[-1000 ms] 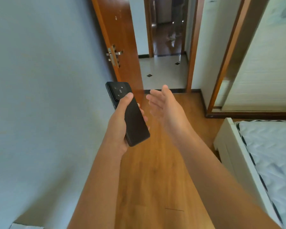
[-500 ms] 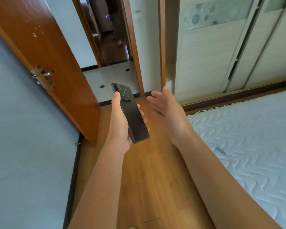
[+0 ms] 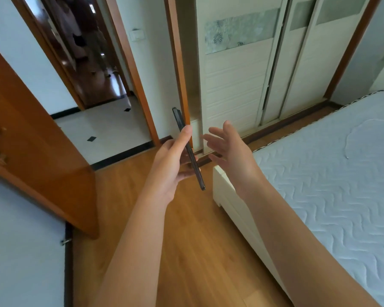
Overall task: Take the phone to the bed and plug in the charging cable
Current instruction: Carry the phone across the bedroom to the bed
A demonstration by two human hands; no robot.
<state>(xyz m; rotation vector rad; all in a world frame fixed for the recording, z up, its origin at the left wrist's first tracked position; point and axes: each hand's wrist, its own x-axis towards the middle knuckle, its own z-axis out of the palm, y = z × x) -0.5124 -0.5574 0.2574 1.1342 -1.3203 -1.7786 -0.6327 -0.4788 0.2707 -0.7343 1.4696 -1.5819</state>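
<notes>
My left hand (image 3: 172,165) grips a black phone (image 3: 187,147), held edge-on and nearly upright above the wooden floor. Beside it on the right, my right hand (image 3: 233,154) is spread with fingers apart and holds nothing, a short gap from the phone. The bed (image 3: 333,185) with its white quilted mattress fills the right side, its near corner just under my right wrist. A thin white charging cable (image 3: 353,138) lies in a loop on the mattress toward the far right.
An orange wooden door (image 3: 38,156) stands swung inward on the left against the pale wall. Beyond it a tiled hallway (image 3: 106,129) leads out. White sliding wardrobe doors (image 3: 264,69) stand behind the bed. Wooden floor (image 3: 197,251) runs between door and bed frame.
The view has swung right, bringing much more of the bed and the cable into sight. The phone in my left hand has turned from back-facing to edge-on. My right hand stays spread beside it.
</notes>
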